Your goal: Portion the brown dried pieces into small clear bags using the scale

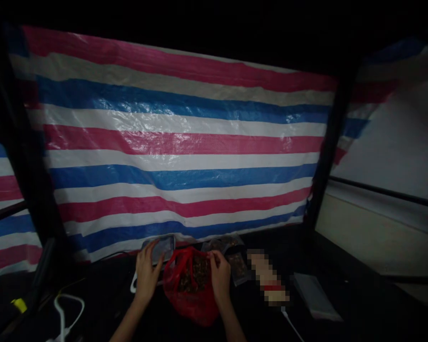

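Observation:
A red plastic bag (207,311) stands on the dark surface with its mouth open, and many small brownish pieces (196,275) show inside; dim light hides what they are. At the bag's right rim, the thumb and fingers of my right hand (219,273) pinch the red plastic. My left hand (148,270) is on the other side of the bag, fingers apart and nothing visible in them. It is nearest a flat grey rectangular object (164,249) behind it, partly covered by the fingers. Whether they touch it I cannot tell.
Clear packets (238,266) with brownish contents lie behind and right of the bag. Farther right are a pixelated long object (267,278) and flat clear plastic sleeves (316,295). A white cable (62,308) lies at left. Striped sheeting (185,142) closes the back.

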{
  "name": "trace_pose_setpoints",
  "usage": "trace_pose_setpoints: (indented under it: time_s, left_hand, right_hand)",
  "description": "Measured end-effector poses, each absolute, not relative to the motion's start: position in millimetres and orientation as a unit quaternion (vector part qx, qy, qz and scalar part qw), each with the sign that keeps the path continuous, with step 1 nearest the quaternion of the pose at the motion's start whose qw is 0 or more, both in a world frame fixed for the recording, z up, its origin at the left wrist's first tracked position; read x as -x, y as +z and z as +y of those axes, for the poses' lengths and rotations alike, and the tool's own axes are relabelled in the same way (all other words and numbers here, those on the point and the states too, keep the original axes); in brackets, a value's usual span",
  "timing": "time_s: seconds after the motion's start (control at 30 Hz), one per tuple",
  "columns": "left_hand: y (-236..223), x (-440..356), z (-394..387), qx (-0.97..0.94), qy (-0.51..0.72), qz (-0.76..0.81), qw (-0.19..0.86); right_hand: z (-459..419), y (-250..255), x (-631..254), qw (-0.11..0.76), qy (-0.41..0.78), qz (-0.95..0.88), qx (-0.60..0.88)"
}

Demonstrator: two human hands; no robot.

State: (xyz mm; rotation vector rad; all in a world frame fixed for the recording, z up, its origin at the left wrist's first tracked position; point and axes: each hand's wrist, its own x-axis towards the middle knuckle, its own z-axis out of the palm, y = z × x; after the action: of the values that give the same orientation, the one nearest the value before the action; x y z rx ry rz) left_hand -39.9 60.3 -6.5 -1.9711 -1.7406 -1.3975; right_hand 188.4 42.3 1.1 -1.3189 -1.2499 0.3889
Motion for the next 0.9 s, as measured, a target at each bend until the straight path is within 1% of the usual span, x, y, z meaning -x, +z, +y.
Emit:
trace_pose_setpoints:
  time_s: [0.07, 0.1, 0.17, 0.27, 0.33, 0.43, 0.53, 0.6, 0.67, 0.73, 0.8, 0.9]
  left_hand:
    - [-22, 24, 38, 0.631, -0.492, -0.598, 0.036]
    - [-27, 17, 27, 0.629, -0.493, -0.601, 0.015]
    - [-31, 3, 9, 0.644, -0.486, -0.59, -0.023]
    - [-22, -10, -4, 0.656, -0.455, -0.596, -0.091]
    - [-15, -13, -7, 0.649, -0.401, -0.631, -0.138]
    - [-7, -14, -7, 0.643, -0.318, -0.68, -0.151]
    - [-3, -15, -7, 0.634, -0.277, -0.709, -0.138]
    - [-1, -16, -7, 0.634, -0.26, -0.713, -0.147]
    - [0, -17, -7, 0.639, -0.25, -0.709, -0.161]
    - [1, -18, -6, 0.643, -0.251, -0.703, -0.172]
    - [0, -19, -6, 0.64, -0.256, -0.703, -0.176]
    - [-3, -18, -5, 0.624, -0.27, -0.712, -0.174]
  right_hand:
    - [48, 9, -194, 0.556, 0.113, -0.556, 0.607]
    - [52, 13, -195, 0.52, 0.084, -0.565, 0.635]
    - [63, 22, -194, 0.414, 0.037, -0.587, 0.695]
    - [80, 28, -181, 0.239, 0.007, -0.609, 0.756]
    - [87, 26, -171, 0.184, -0.001, -0.62, 0.763]
    - [91, 20, -160, 0.176, -0.006, -0.63, 0.756]
    - [87, 15, -162, 0.18, -0.007, -0.638, 0.749]
    - [80, 15, -169, 0.211, -0.021, -0.654, 0.726]
    - [70, 19, -178, 0.263, -0.031, -0.676, 0.688]
    - [57, 25, -186, 0.298, -0.02, -0.708, 0.64]
    - [44, 32, -193, 0.291, -0.013, -0.749, 0.595]
    - [29, 38, -197, 0.237, -0.044, -0.783, 0.573]
